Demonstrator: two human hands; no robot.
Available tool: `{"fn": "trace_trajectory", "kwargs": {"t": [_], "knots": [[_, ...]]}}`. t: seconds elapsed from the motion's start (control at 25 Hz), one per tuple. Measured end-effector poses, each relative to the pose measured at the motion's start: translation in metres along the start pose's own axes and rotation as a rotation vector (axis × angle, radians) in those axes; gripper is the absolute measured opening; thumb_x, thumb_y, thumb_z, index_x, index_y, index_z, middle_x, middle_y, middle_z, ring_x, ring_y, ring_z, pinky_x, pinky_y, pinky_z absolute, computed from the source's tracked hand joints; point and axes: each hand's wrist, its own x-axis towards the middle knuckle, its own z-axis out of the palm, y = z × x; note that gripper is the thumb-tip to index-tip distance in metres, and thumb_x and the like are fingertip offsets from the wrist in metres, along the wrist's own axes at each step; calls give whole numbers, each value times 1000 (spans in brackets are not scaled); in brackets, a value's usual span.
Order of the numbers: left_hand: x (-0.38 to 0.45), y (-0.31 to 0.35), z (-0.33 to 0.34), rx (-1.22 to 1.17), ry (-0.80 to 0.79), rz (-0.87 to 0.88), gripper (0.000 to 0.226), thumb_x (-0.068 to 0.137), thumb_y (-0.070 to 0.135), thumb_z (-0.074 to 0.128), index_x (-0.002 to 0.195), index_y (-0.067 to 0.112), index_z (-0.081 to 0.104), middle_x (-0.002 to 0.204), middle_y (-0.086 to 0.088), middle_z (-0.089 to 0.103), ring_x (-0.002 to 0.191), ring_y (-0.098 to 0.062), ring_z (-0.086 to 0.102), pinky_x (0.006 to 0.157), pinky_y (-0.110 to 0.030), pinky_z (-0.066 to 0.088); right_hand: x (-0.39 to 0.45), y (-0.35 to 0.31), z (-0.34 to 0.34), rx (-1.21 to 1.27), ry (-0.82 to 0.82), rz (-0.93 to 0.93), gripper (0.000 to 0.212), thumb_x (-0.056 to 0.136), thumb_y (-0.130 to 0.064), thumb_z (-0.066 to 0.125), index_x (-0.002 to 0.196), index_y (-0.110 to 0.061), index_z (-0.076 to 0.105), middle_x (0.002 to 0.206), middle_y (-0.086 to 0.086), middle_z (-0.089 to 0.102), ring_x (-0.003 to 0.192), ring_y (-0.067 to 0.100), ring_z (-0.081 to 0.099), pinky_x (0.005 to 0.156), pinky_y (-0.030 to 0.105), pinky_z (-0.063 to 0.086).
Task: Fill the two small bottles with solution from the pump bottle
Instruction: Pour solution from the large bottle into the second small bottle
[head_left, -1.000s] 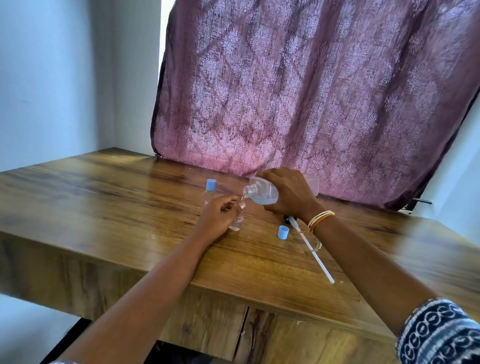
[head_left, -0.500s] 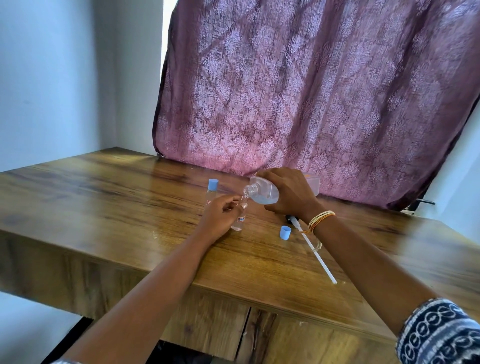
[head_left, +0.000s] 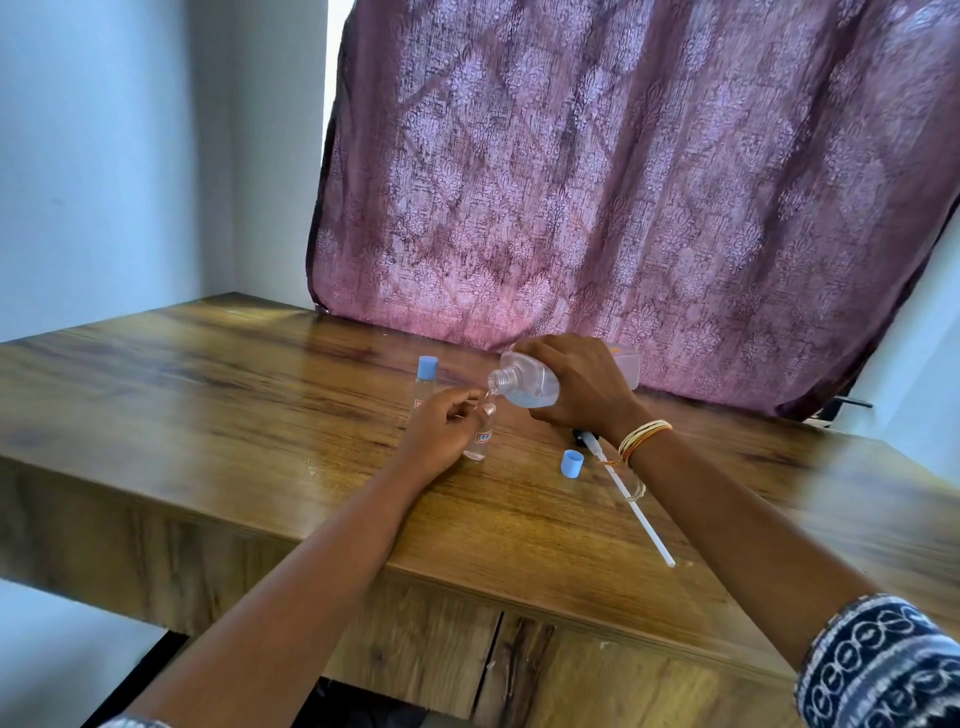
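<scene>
On the wooden surface (head_left: 260, 415), nearest to me, I see the pump tube (head_left: 631, 499) lying flat, and a loose blue cap (head_left: 571, 463) just left of it. My left hand (head_left: 441, 431) holds the open small bottle (head_left: 482, 439) upright. My right hand (head_left: 582, 387) grips the tilted pump bottle (head_left: 527, 382), its mouth just above the small one. Farther left stands the capped small bottle (head_left: 426, 382).

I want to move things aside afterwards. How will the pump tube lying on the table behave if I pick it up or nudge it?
The pump tube looks thin and long, so probably light and a bit bendy. Being round, it may roll on the smooth table if nudged. Its dark head end probably weighs more, so lift near there.
</scene>
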Motion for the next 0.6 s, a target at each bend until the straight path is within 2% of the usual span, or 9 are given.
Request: {"fn": "trace_trajectory", "kwargs": {"t": [0.24,0.48,0.6], "knots": [[0,0,0,-1,0,-3,31,90,25,64,120,15,66,105,-4,73,99,-16,68,90,-30,51,0,-1,-2,10,29,-19,62,65,-44,75,121,-20,63,109,3,70,93,29,65,76,45,50],[0,-1,1,-15,8,8,29,90,24,65,118,16,67,102,-7,75,90,-11,69,84,-25,52,0,0,-2,6,-24,16,66,65,-45,73,126,-23,60,113,1,68,100,28,63,82,44,47],[1,-1,1,-9,12,4,31,89,25,66,119,15,67,104,-7,74,95,-15,69,89,-32,54,0,2,-2,3,-35,18,67,65,-46,73,128,-25,59,114,0,67,102,26,62,84,44,46]]}}
